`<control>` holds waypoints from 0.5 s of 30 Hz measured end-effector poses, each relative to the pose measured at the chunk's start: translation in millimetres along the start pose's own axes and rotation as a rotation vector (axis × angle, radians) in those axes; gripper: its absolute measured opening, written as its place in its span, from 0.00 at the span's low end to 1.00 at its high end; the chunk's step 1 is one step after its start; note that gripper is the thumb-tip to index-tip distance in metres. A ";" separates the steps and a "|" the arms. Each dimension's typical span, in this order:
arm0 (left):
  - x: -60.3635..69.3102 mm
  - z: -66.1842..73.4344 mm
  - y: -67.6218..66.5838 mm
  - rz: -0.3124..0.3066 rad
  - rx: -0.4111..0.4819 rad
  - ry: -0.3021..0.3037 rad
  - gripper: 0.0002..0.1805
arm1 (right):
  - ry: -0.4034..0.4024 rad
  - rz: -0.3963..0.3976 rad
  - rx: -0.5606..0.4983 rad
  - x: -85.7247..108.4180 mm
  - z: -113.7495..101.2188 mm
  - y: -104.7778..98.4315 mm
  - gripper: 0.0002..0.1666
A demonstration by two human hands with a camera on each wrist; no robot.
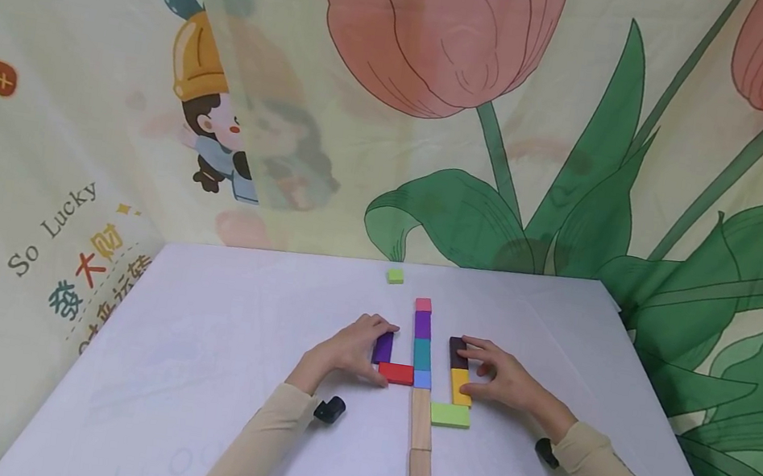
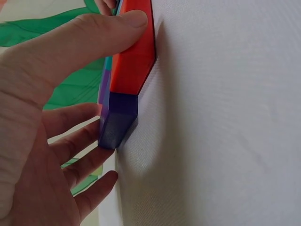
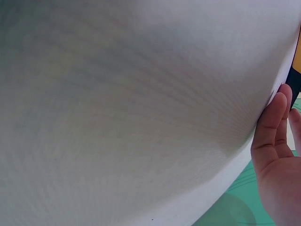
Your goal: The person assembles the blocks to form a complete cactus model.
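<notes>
My left hand (image 1: 353, 348) spans a dark purple block (image 1: 383, 347) and a red block (image 1: 396, 373). Its thumb presses the red block's near side, and its fingers reach the purple block's far end, as the left wrist view shows. My right hand (image 1: 503, 375) holds a black block (image 1: 458, 353) and a yellow block (image 1: 460, 387), lying end to end, with fingertips at the black one and the thumb at the yellow one. A green block (image 1: 450, 416) touches the yellow block's near end. In the right wrist view, the fingers (image 3: 271, 123) hide part of the black block.
A straight row runs down the middle: pink (image 1: 423, 305), purple (image 1: 423, 324), teal (image 1: 421, 354), blue (image 1: 423, 379) and two wooden blocks (image 1: 423, 419). The red block meets the row from the left, the green from the right. A small green block (image 1: 395, 276) lies near the table's (image 1: 231, 314) back edge.
</notes>
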State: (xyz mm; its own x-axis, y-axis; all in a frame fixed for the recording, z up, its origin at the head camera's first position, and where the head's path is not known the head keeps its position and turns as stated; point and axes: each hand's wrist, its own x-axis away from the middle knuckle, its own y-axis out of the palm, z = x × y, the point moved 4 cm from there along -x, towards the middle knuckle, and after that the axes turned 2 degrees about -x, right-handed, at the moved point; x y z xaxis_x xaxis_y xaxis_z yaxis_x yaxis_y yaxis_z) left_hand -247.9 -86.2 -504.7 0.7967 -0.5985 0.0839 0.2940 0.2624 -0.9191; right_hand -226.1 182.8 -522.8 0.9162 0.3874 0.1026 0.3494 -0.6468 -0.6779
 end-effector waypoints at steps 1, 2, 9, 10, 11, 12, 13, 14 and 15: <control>0.3 0.3 -0.4 0.003 -0.002 0.002 0.49 | 0.001 -0.001 -0.001 -0.1 0.0 -0.3 0.38; 0.4 0.5 -0.7 0.005 -0.003 0.004 0.49 | 0.000 -0.002 -0.003 0.0 -0.1 -0.5 0.38; 1.1 1.3 -2.3 0.017 0.001 0.014 0.49 | -0.005 -0.004 -0.012 -0.3 0.3 -1.6 0.38; 1.2 1.3 -2.4 0.017 -0.001 0.015 0.49 | -0.005 -0.003 -0.011 -0.3 0.5 -1.5 0.38; 1.3 1.2 -2.3 0.016 -0.005 0.015 0.49 | -0.005 -0.003 -0.010 -0.3 0.6 -1.4 0.38; 1.3 1.3 -2.3 0.016 -0.007 0.016 0.49 | -0.004 -0.003 -0.009 -0.3 0.9 -1.4 0.38; 1.5 1.3 -2.2 0.017 -0.010 0.017 0.49 | -0.004 -0.004 -0.008 -0.2 0.9 -1.2 0.38; 1.6 1.3 -2.1 0.018 -0.013 0.018 0.49 | -0.005 -0.004 -0.008 -0.2 0.9 -1.0 0.38; 1.7 1.2 -2.0 0.016 -0.014 0.017 0.49 | -0.007 -0.005 -0.007 -0.1 0.8 -0.7 0.38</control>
State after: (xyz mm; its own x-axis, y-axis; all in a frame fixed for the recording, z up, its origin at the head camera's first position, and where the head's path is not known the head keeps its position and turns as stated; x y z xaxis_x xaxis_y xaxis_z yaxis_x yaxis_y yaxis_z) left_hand -246.4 -86.8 -502.2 0.7920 -0.6073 0.0628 0.2739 0.2615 -0.9255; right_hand -226.6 183.8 -523.0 0.9131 0.3950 0.1013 0.3556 -0.6495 -0.6721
